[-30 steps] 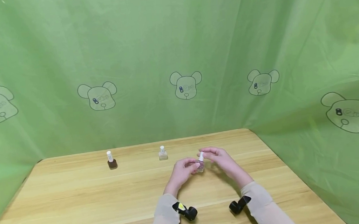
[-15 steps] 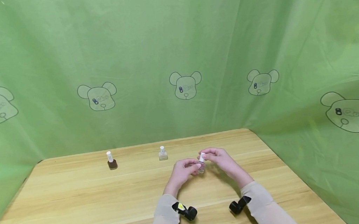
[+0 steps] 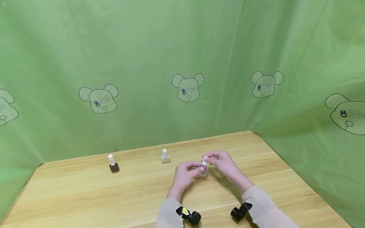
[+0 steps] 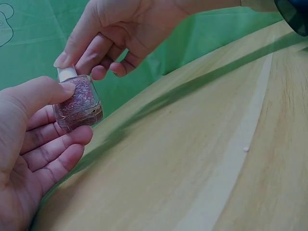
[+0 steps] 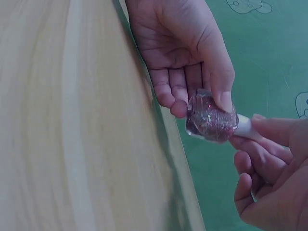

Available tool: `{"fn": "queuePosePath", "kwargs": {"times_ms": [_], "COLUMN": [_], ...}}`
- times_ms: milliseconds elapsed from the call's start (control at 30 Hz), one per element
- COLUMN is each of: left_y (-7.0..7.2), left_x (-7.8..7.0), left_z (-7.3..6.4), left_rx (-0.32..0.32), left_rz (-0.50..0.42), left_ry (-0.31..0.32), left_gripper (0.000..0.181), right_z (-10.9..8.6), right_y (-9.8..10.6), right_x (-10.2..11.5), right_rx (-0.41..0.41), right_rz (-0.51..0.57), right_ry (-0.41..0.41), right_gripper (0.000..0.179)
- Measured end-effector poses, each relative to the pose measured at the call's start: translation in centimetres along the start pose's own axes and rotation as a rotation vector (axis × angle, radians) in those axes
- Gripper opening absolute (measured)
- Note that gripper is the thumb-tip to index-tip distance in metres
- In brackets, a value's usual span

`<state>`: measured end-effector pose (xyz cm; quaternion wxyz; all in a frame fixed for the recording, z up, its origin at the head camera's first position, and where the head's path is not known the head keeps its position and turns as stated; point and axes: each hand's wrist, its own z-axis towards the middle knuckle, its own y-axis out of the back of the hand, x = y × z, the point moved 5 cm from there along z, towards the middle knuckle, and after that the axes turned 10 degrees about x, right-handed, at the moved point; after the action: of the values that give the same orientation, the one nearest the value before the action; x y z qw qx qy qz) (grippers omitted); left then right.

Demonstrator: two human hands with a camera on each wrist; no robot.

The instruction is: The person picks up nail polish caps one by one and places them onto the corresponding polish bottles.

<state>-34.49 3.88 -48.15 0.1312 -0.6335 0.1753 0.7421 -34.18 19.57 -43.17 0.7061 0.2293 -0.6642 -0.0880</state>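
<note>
A small glass nail polish bottle [image 3: 203,170] with pinkish glitter is held up between both hands. My left hand [image 3: 185,175] grips its body, thumb on the near face and fingers behind, as the left wrist view shows. My right hand [image 3: 224,163] pinches the white cap [image 5: 244,126] between thumb and index finger, its other fingers loosely curled. The cap sits against the bottle's neck; whether it is loosened I cannot tell. In the left wrist view the glitter [image 4: 79,103] fills the glass body.
Toward the back of the wooden table [image 3: 112,205] stand a dark nail polish bottle [image 3: 114,167] at left and a clear nail polish bottle [image 3: 165,157] in the middle, both white-capped and upright. A green curtain [image 3: 139,60] surrounds the table's back and sides.
Both hands stay at the same place on the bottle. The right wrist and forearm have shifted slightly to the left, and the bottle's tilt varies a little. The other two bottles have not moved.
</note>
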Motion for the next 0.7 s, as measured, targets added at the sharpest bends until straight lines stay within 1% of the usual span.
{"fn": "queuePosePath", "kwargs": {"times_ms": [167, 333, 500, 700], "left_y": [-0.06, 0.00, 0.13, 0.36], "left_x": [-0.04, -0.04, -0.15, -0.39], "left_z": [-0.02, -0.06, -0.07, -0.09], "left_rx": [-0.015, -0.029, -0.061, -0.108], "left_rz": [0.003, 0.018, 0.055, 0.093], "left_ry": [-0.006, -0.001, 0.000, -0.018], "left_gripper": [0.022, 0.022, 0.023, 0.026], "right_z": [-0.27, -0.37, -0.33, -0.07], "right_y": [-0.09, -0.12, -0.23, -0.21], "right_x": [0.34, 0.57, 0.48, 0.46], "right_rx": [-0.049, -0.080, -0.036, 0.019], "right_rz": [-0.032, -0.056, -0.023, 0.012], "right_ry": [-0.032, -0.043, -0.015, 0.018], "right_gripper": [0.023, 0.021, 0.026, 0.030]}}
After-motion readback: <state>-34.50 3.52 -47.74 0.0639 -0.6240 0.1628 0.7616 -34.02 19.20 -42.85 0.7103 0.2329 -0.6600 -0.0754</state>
